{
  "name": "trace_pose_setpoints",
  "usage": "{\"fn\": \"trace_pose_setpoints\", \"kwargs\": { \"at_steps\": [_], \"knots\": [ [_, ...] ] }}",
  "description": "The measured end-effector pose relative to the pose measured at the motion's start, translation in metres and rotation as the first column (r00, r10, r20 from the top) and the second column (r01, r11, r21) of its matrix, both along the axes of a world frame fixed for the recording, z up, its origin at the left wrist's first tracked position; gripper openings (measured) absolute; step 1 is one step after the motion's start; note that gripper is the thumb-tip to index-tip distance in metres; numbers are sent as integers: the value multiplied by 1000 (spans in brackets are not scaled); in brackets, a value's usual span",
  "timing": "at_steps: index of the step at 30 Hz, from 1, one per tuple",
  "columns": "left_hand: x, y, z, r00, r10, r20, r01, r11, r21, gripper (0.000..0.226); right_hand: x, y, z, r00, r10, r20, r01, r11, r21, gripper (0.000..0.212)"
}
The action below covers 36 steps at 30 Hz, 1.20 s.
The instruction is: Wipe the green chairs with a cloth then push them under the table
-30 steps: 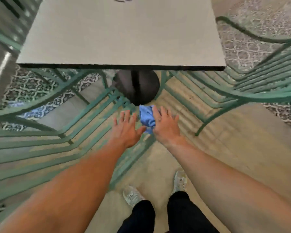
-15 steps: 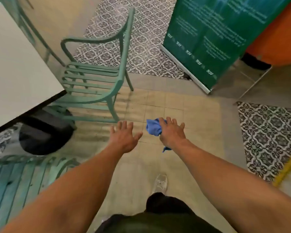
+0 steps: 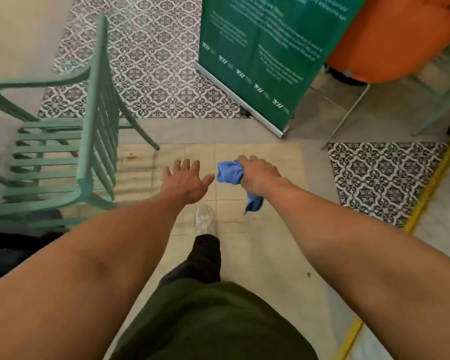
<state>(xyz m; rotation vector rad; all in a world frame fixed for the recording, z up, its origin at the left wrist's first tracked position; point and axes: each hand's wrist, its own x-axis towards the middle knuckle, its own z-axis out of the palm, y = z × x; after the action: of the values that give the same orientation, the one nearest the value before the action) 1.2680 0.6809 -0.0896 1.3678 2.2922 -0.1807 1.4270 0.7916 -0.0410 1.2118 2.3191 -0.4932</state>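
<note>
The right hand (image 3: 257, 178) is clutching the blue cloth (image 3: 230, 172); the left hand (image 3: 185, 181) is hanging spread, needing a firm backrest hold on the green chair (image 3: 89, 152).

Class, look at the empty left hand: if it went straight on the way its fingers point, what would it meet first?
Probably nothing nearby: the open left hand points over bare beige floor tiles; the green slatted metal chair stands off to its left.

Café/public lounge w/ patterned tile floor (image 3: 151, 61), green slatted chair (image 3: 60, 157), roll-up banner (image 3: 268, 48), orange seat (image 3: 390, 40).
</note>
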Motion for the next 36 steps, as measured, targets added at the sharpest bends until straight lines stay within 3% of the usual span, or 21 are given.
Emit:
{"fn": "trace_pose_setpoints", "kwargs": {
  "at_steps": [10,15,25,30,36],
  "knots": [
    [-112,155,-3,997,71,12,-71,997,-8,72,-122,173,4,995,89,38,-88,996,-28,53],
    [-179,223,17,992,126,-7,-126,992,22,72,-194,257,17,987,149,-58,-149,989,4,51],
    [-312,356,22,934,355,-33,-347,927,140,72,-376,420,12,891,438,-116,-433,899,68,50],
    [-397,412,22,817,577,-21,-571,813,118,71,-496,487,4,795,590,-140,-590,806,42,48],
    [-484,431,46,597,802,25,-794,587,156,70,-634,516,21,606,779,-163,-781,621,64,36]
  ]
}}
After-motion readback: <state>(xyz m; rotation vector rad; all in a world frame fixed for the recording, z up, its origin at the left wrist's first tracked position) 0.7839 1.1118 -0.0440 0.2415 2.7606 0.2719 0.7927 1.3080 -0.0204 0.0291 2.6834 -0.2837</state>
